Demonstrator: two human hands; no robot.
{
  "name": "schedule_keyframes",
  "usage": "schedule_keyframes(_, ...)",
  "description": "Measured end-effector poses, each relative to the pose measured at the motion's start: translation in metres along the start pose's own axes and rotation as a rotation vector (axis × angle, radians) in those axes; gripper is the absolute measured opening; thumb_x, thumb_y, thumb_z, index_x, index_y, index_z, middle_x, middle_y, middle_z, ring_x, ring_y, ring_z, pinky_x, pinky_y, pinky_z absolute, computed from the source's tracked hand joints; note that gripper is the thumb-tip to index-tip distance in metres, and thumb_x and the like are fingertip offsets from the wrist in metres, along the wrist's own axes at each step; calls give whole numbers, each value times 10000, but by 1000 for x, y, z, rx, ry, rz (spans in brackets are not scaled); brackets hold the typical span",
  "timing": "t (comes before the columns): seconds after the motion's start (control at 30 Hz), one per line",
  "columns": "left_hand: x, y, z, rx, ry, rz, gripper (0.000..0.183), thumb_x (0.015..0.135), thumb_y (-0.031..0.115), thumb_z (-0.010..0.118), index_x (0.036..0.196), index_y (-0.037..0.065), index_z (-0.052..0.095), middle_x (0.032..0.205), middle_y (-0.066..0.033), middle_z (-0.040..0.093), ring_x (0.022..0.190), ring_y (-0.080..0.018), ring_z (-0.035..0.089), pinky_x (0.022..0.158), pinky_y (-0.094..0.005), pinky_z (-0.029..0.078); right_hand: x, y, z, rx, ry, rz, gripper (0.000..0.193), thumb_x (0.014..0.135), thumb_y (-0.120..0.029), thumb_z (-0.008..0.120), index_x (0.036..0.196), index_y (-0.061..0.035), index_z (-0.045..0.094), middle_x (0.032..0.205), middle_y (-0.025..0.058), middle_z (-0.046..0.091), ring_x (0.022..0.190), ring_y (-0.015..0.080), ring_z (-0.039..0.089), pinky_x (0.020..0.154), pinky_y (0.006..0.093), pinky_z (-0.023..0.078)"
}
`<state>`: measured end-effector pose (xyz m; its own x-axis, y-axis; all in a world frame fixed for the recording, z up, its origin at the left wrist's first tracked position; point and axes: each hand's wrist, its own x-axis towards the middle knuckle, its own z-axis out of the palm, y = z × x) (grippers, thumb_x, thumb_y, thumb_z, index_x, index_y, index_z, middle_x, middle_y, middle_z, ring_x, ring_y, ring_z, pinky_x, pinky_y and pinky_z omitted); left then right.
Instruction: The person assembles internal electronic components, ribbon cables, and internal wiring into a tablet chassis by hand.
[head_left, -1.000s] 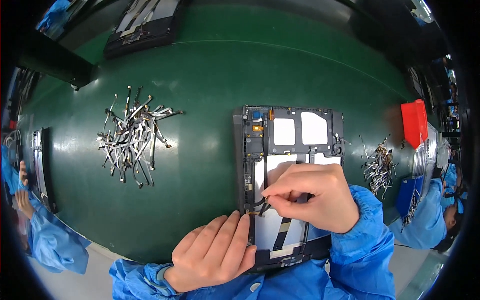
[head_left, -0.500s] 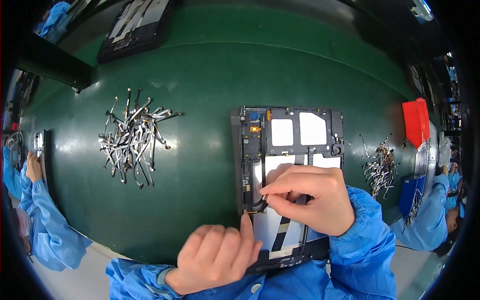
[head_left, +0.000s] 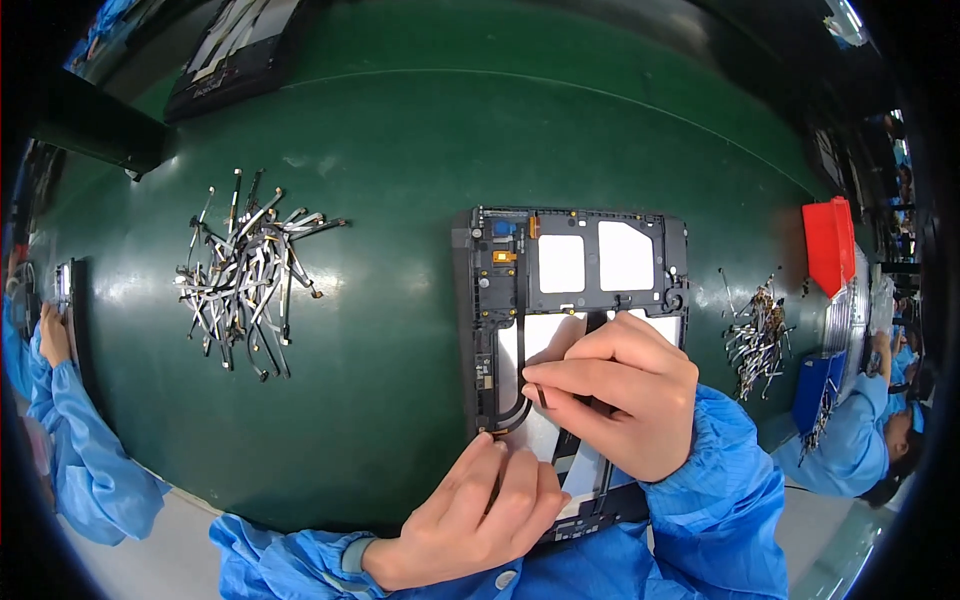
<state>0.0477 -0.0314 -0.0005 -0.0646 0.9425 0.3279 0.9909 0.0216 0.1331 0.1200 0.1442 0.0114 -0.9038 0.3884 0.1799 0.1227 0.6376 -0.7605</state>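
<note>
A black tablet-like device body (head_left: 590, 305) with white panels lies in front of me, its inside facing up. My right hand (head_left: 630, 395) is over its middle, thumb and index finger pinching a thin dark flex cable (head_left: 519, 412). This cable runs down the device's left side and curves near the lower left corner. Bent fingers of my left hand (head_left: 480, 510) press at that corner, against the cable's orange end (head_left: 499, 431). What lies directly under those fingertips is hidden.
A loose heap of short flex cables (head_left: 245, 275) lies on the green table (head_left: 390, 300) at left, a smaller heap (head_left: 758, 335) at right. Beyond the latter are a red bin (head_left: 829, 245) and a blue bin (head_left: 818, 390). Another device (head_left: 235, 60) lies far left. Co-workers' sleeves (head_left: 95, 450) show at both sides.
My left hand has moved right and turned, more of its fingers now bunched at the corner. My right hand keeps its pinch, shifted slightly. The view has moved a little.
</note>
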Motion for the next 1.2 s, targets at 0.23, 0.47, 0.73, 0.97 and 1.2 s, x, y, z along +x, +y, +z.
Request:
schedule_keyframes(0.23, 8, -1, -5, 74, -86, -58, 345, 954, 352, 416, 858, 91, 622, 1100, -98, 688, 956, -181, 632, 800, -230, 516, 1, 6, 3, 6, 4, -30, 177, 680, 1, 757, 845, -40, 710, 778, 42, 608, 643, 204, 568, 543, 294, 474)
schedule_keyframes(0.47, 10, -2, -7, 98, -108, -54, 352, 953, 374, 414, 862, 99, 614, 1076, -101, 698, 950, -176, 634, 815, -240, 521, 8, -2, 4, 144, 55, 162, 190, 709, 14, 786, 889, -26, 736, 796, 40, 636, 581, 81, 543, 493, 222, 407)
schedule_keyframes(0.73, 8, -1, -4, 74, -95, -33, 372, 949, 374, 420, 878, 54, 597, 1064, -155, 690, 946, -243, 641, 815, -276, 537, 12, 4, 5, 73, 64, 127, 163, 723, 6, 779, 878, -29, 741, 813, 44, 645, 572, 74, 522, 478, 216, 388)
schedule_keyframes(0.97, 7, -1, -7, 61, -163, 0, 405, 939, 374, 429, 886, 5, 589, 1059, -213, 678, 939, -306, 646, 803, -304, 546, 14, 4, 7, 42, 71, 107, 161, 717, -1, 782, 869, -32, 740, 809, 58, 647, 646, 125, 600, 528, 237, 465)
schedule_keyframes(1.2, 25, 16, -9, -346, -30, -551, 179, 867, 106, 570, 999, 16, 652, 868, -153, 697, 884, -275, 678, 818, -308, 524, 14, 4, 9, 46, 94, 91, 160, 719, -2, 781, 869, -31, 736, 802, 63, 648, 646, 139, 604, 535, 248, 474)
